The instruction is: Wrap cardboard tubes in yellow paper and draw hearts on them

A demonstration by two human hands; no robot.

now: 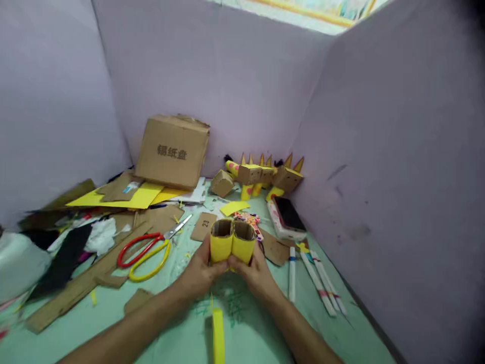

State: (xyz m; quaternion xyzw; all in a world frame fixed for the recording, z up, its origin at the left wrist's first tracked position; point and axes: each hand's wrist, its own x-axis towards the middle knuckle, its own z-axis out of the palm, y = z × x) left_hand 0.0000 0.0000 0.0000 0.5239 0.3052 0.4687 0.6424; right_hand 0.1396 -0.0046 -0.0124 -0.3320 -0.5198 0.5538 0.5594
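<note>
Two short cardboard tubes wrapped in yellow paper stand side by side in my hands, their open brown ends facing up. My left hand [200,270] is closed round the left tube [221,247], thumb across its front. Round the right tube [243,247] my right hand [256,270] is closed in the same way. The tubes touch along their inner sides, and both thumbs meet low at the middle. Below them on the green table lies a narrow yellow strip [219,336]. Just behind the tubes are a cardboard piece marked 23 [204,226] and a patterned piece [248,218].
Scissors [151,251] with red and yellow handles lie at left, near cardboard scraps [81,280]. A cardboard box [172,151] leans at the back. Yellow paper-and-cardboard animal figures [261,174] stand behind. At right are a phone [289,213] and several white markers [317,283].
</note>
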